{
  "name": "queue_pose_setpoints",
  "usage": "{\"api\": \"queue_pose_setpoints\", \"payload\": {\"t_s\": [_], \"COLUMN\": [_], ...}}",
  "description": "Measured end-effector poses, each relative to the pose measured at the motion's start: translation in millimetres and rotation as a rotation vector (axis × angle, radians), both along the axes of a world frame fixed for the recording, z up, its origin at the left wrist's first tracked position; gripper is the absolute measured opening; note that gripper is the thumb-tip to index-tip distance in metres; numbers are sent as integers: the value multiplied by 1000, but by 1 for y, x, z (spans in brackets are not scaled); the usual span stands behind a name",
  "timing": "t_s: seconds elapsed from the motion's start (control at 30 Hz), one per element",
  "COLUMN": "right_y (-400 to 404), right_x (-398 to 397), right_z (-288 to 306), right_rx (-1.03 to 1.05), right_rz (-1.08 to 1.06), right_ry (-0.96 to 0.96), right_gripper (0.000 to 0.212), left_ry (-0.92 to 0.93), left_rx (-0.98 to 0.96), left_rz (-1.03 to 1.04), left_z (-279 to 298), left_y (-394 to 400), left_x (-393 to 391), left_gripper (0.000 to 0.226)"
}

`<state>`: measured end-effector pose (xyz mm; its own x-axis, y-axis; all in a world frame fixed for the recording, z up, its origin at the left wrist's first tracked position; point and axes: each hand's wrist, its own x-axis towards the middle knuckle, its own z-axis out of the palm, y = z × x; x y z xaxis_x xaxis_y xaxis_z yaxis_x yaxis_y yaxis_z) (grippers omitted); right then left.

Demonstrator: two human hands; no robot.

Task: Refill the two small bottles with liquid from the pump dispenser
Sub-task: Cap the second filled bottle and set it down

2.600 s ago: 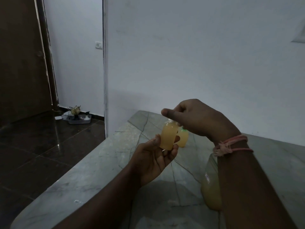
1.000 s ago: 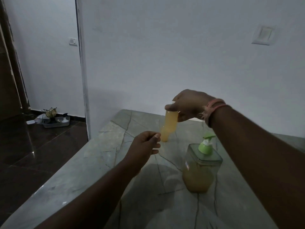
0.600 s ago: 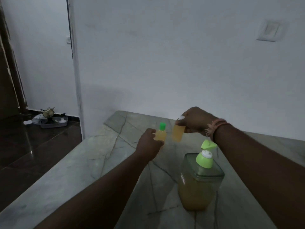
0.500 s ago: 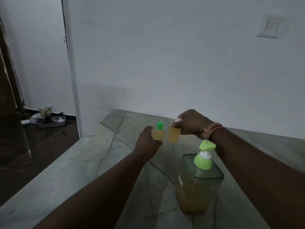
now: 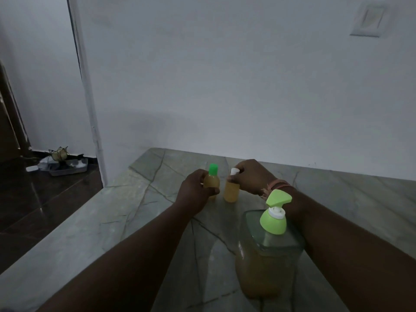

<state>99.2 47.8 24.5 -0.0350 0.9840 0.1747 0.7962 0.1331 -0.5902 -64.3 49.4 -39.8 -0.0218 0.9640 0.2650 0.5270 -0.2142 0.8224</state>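
Note:
Two small bottles of yellow liquid stand side by side on the stone counter [image 5: 126,212]. The green-capped bottle [image 5: 211,180] is on the left, and my left hand [image 5: 195,192] grips its body. To its right stands the white-capped bottle [image 5: 231,191]; my right hand [image 5: 252,176] holds it near the cap from above. The pump dispenser [image 5: 267,251], a clear square jar of yellow liquid with a green pump head, stands nearer to me on the right, partly in front of my right forearm.
A white wall runs along the back of the counter, with a switch plate [image 5: 369,19] high on the right. The counter's left edge drops to a dark floor, where a tray of small items [image 5: 65,164] lies beside a doorway.
My right hand brought the white-capped bottle down from mid-air and set it beside the green-capped one. My left hand reached out and took hold of the green-capped bottle.

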Motion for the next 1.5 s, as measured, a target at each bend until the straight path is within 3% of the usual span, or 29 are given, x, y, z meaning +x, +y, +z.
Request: {"api": "queue_pose_setpoints", "payload": {"t_s": [0.13,0.3,0.4,0.5,0.67,0.8,0.9,0.97,1.13,1.33,1.4,1.5], "right_y": [-1,-24,-58,-102,-170,-206,-220,-220,-196,-102,-68,-32], "right_x": [4,25,41,46,41,24,12,9,13,44,53,63], "right_z": [-6,3,8,8,7,-2,-16,-24,-30,-11,-12,-15], "right_rx": [1,-35,39,-1,-47,-134,-225,-196,-43,160,210,233], "right_rz": [-31,-139,-144,-97,-94,-98,-14,22,-96,-249,-275,-325], "right_ry": [47,152,231,488,743,853,926,993,987,886,827,911], "right_gripper": [35,56,44,37,46,61,68,66,58,55,50,38], "left_ry": [9,-69,-84,-141,-373,-452,-390,-342,-263,-217,-155,18], "left_rx": [19,-22,8,55,-77,-211,-283,-220,-116,-111,-136,-127], "left_rz": [-13,54,143,147,-218,-475,-557,-514,-461,-536,-542,-581], "left_z": [-2,2,7,12,25,33,32,30,32,59,71,91], "left_y": [1,-17,-46,-85,-148,-182,-197,-203,-185,-94,-59,-22], "left_x": [-2,-7,-12,-12,-3,5,12,17,31,67,77,87], "left_gripper": [61,84,76,63,50,56,83,88,77,62,57,41]}}
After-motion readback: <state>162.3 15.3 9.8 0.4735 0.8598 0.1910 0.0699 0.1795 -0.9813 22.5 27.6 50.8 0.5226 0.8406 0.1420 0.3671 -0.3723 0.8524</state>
